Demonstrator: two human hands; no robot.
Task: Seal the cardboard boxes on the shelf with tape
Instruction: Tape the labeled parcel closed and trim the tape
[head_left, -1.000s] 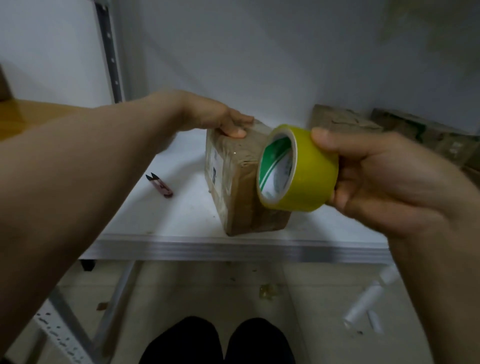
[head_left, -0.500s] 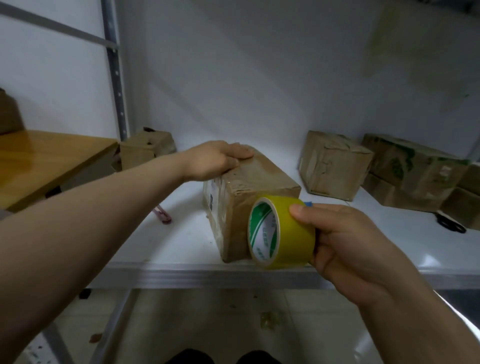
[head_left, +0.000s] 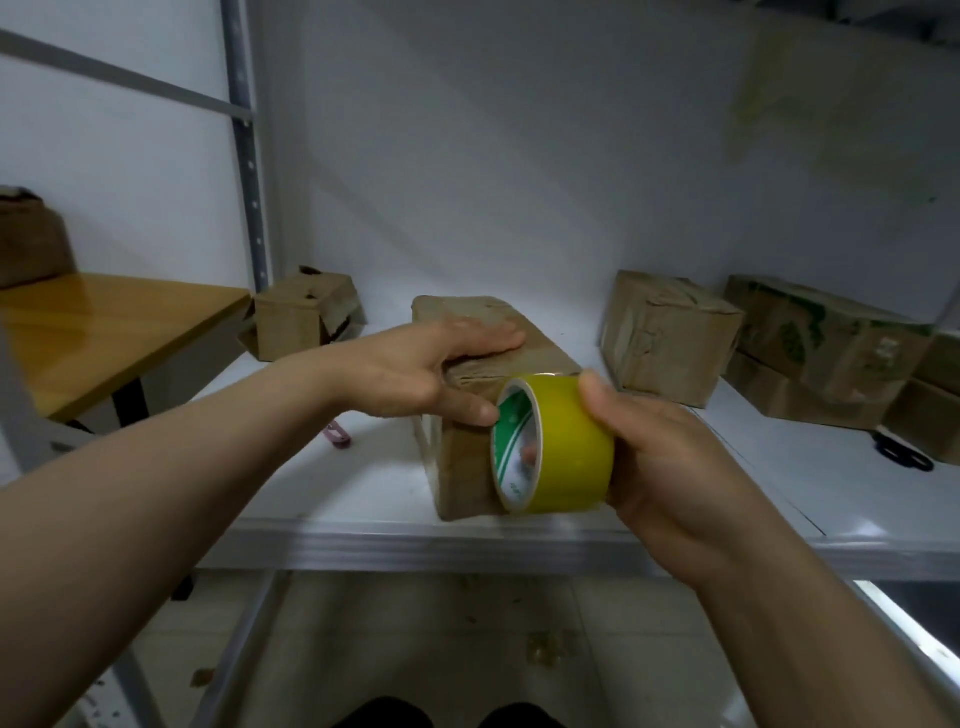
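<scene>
Our right hand (head_left: 670, 457), fingers curled round the roll (head_left: 569, 441), has raised it to the near top edge of the box (head_left: 462, 467) on the shelf (head_left: 363, 493). Our left hand (head_left: 441, 364) presses flat on top, fingers together, thumb reaching the roll: taping seems imminent.

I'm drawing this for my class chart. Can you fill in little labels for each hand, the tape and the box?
Left hand: presses flat on top of the brown cardboard box
Right hand: grips the yellow tape roll before the box's near end
Box: at the front edge of the white shelf
Other boxes: further back, both sides
</scene>
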